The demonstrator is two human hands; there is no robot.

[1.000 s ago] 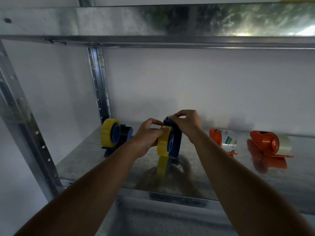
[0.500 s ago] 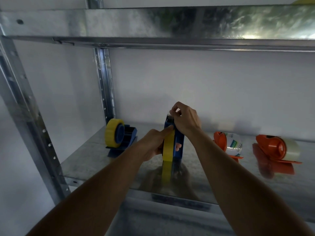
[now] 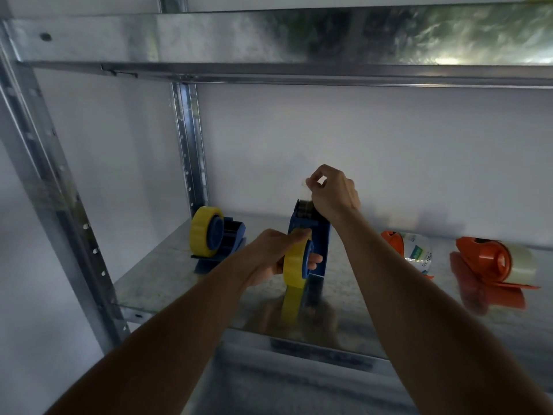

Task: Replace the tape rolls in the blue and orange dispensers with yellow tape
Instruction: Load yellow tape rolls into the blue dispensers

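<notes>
I have my left hand [image 3: 270, 259] wrapped around the yellow tape roll [image 3: 294, 266] on the blue dispenser [image 3: 311, 232], which stands on end near the middle of the metal shelf [image 3: 167, 265]. My right hand [image 3: 332, 193] is above the dispenser's top end, thumb and forefinger pinched on what looks like a thin strip of tape [image 3: 305, 190] drawn up from the mouth; the strip is faint, so I cannot be sure how much is out.

The main risk, as I judge it, is the strip folding back and sticking to itself or to my fingers if I let it go slack. If I pull off-line, it may ride over the edge of the guide and tear crooked. The dispenser stands on a narrow end on slick metal, so a hard upward tug could tip it if my left hand loosens.

A second blue dispenser [image 3: 218, 238] already carries yellow tape at the left. The two orange dispensers [image 3: 398, 241] [image 3: 490, 256] at the right hold clear rolls, still to be done.
</notes>
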